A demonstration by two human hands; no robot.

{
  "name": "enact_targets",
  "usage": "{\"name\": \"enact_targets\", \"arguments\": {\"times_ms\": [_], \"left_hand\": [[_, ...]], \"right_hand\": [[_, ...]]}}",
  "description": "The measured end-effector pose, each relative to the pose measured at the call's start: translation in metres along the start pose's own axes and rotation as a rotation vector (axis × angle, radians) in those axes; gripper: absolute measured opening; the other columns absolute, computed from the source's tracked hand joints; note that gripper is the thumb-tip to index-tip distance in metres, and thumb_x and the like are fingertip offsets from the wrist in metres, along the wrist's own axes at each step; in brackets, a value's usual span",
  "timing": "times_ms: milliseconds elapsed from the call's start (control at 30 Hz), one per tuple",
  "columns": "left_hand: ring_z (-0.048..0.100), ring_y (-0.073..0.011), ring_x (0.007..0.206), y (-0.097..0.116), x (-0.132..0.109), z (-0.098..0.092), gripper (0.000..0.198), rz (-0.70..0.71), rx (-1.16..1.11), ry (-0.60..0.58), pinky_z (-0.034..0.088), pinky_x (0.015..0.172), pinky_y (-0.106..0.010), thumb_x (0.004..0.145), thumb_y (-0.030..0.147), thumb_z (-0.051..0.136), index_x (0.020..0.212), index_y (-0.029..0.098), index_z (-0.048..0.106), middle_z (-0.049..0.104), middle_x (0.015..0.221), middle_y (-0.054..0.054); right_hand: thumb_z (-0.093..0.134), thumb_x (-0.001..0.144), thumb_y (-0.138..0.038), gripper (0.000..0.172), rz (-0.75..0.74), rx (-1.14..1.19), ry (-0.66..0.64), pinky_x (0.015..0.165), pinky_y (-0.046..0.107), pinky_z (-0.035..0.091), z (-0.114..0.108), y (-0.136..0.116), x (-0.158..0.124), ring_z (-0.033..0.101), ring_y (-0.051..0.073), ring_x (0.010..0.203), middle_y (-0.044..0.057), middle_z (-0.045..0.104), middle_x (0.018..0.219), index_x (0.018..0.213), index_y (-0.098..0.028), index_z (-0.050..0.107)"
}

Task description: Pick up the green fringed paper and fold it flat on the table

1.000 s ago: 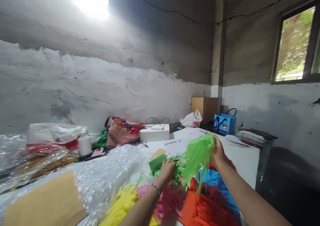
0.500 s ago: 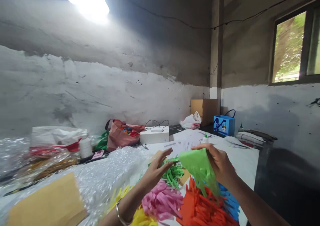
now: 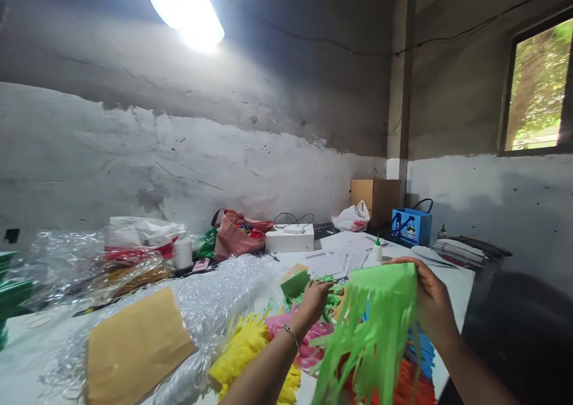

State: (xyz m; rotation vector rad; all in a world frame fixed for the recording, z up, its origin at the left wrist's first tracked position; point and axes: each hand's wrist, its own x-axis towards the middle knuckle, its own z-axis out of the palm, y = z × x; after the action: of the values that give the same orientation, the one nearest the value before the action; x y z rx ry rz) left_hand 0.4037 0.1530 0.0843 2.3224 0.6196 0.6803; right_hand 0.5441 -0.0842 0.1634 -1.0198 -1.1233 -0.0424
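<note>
A sheet of green fringed paper point(image 3: 371, 333) is held up in the lower right of the frame, its uncut top edge pinched between thumb and fingers of the right hand point(image 3: 432, 300); the cut strips hang down loose and cover part of the heaps below. The left hand point(image 3: 313, 300), a thin bracelet on its wrist, is seen lower centre, fingers closed on a folded green piece point(image 3: 295, 284) at the green pile point(image 3: 329, 294). Below the hands, heaps of fringed paper are spread on the white table point(image 3: 447, 274): yellow point(image 3: 244, 351), pink point(image 3: 313, 333), orange point(image 3: 409, 387), blue point(image 3: 418, 351). A brown envelope point(image 3: 134, 348) lies on bubble wrap point(image 3: 215, 297) at lower left. A small glue bottle point(image 3: 378, 250) stands just beyond the held sheet; farther back a white box point(image 3: 290, 239), a pink bag point(image 3: 237, 238), a blue gift bag point(image 3: 412, 226) and a cardboard box point(image 3: 376, 196) are set along the wall; a lamp point(image 3: 185, 8) glares at the upper left.
</note>
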Motion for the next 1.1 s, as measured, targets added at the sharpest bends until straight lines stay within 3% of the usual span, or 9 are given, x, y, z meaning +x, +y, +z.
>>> {"name": "enact_targets", "arguments": {"times_ms": [167, 300, 433, 533, 633, 800, 867, 1000, 1100], "left_hand": [[0.059, -0.0299, 0.125, -0.018, -0.007, -0.004, 0.035, -0.044, -0.033, -0.024, 0.049, 0.105, -0.056, 0.097, 0.035, 0.066, 0.129, 0.020, 0.062, 0.059, 0.141, -0.010], [0.051, -0.0332, 0.135, -0.008, -0.030, -0.024, 0.046, -0.062, -0.220, -0.047, 0.041, 0.112, -0.060, 0.096, 0.038, 0.067, 0.137, 0.022, 0.057, 0.051, 0.152, -0.012], [0.052, -0.0306, 0.138, 0.021, -0.073, -0.050, 0.055, -0.046, -0.487, -0.082, 0.039, 0.116, -0.045, 0.095, 0.054, 0.062, 0.139, 0.022, 0.059, 0.058, 0.148, -0.011], [0.058, -0.0324, 0.129, 0.040, -0.119, -0.071, 0.059, -0.071, -0.654, -0.067, 0.045, 0.108, -0.042, 0.087, 0.065, 0.066, 0.126, 0.021, 0.070, 0.069, 0.136, -0.011], [0.069, -0.0305, 0.105, 0.045, -0.174, -0.095, 0.055, -0.147, -0.803, -0.012, 0.051, 0.093, -0.038, 0.078, 0.064, 0.077, 0.105, 0.016, 0.078, 0.079, 0.106, -0.010], [0.067, -0.0159, 0.073, 0.034, -0.270, -0.131, 0.039, -0.230, -1.020, 0.160, 0.050, 0.072, -0.025, 0.070, 0.055, 0.088, 0.080, 0.019, 0.078, 0.075, 0.075, -0.001], [0.068, -0.0167, 0.073, 0.030, -0.303, -0.132, 0.046, -0.234, -1.088, 0.208, 0.051, 0.072, -0.027, 0.068, 0.062, 0.086, 0.079, 0.018, 0.078, 0.076, 0.076, -0.002], [0.069, -0.0307, 0.109, 0.021, -0.347, -0.106, 0.067, -0.252, -1.189, 0.157, 0.051, 0.096, -0.043, 0.075, 0.075, 0.072, 0.111, 0.019, 0.075, 0.077, 0.110, -0.008], [0.066, -0.0291, 0.113, 0.013, -0.367, -0.079, 0.050, -0.307, -1.146, 0.098, 0.054, 0.096, -0.050, 0.093, 0.056, 0.064, 0.127, 0.019, 0.064, 0.068, 0.127, -0.010]], "right_hand": [[0.066, 0.086, -0.033, 0.017, 0.014, -0.069, 0.169, 0.072, 0.025, 0.060, -0.028, 0.015, -0.012, 0.075, 0.022, 0.088, 0.004, 0.079, 0.103, 0.102, -0.026, 0.070], [0.060, 0.093, -0.028, 0.018, -0.107, -0.275, -0.030, 0.068, 0.024, 0.060, -0.022, 0.006, -0.018, 0.077, 0.020, 0.083, 0.002, 0.079, 0.102, 0.107, -0.029, 0.071], [0.047, 0.101, -0.016, 0.030, -0.518, -0.380, -0.336, 0.087, 0.028, 0.058, 0.017, -0.018, -0.026, 0.073, 0.018, 0.103, 0.004, 0.076, 0.112, 0.121, -0.028, 0.066], [0.046, 0.103, -0.014, 0.028, -0.690, -0.289, -0.474, 0.090, 0.033, 0.057, 0.056, -0.035, -0.034, 0.068, 0.018, 0.107, 0.008, 0.072, 0.116, 0.123, -0.024, 0.064], [0.047, 0.104, -0.014, 0.027, -0.817, -0.232, -0.513, 0.095, 0.040, 0.054, 0.090, -0.045, -0.048, 0.067, 0.019, 0.108, 0.011, 0.072, 0.114, 0.124, -0.019, 0.064], [0.049, 0.103, -0.009, 0.025, -1.052, -0.143, -0.512, 0.108, 0.039, 0.047, 0.130, -0.049, -0.082, 0.067, 0.017, 0.115, 0.008, 0.077, 0.109, 0.121, -0.013, 0.066], [0.048, 0.104, -0.010, 0.025, -1.099, -0.127, -0.488, 0.112, 0.035, 0.045, 0.144, -0.052, -0.097, 0.069, 0.015, 0.114, 0.005, 0.079, 0.107, 0.116, -0.013, 0.069], [0.039, 0.107, -0.013, 0.034, -1.150, -0.141, -0.474, 0.118, 0.034, 0.041, 0.172, -0.054, -0.126, 0.070, 0.015, 0.115, 0.004, 0.079, 0.108, 0.110, -0.014, 0.072], [0.034, 0.107, -0.012, 0.039, -1.184, -0.157, -0.526, 0.118, 0.036, 0.040, 0.188, -0.046, -0.143, 0.070, 0.017, 0.115, 0.005, 0.078, 0.112, 0.111, -0.013, 0.073]]}}
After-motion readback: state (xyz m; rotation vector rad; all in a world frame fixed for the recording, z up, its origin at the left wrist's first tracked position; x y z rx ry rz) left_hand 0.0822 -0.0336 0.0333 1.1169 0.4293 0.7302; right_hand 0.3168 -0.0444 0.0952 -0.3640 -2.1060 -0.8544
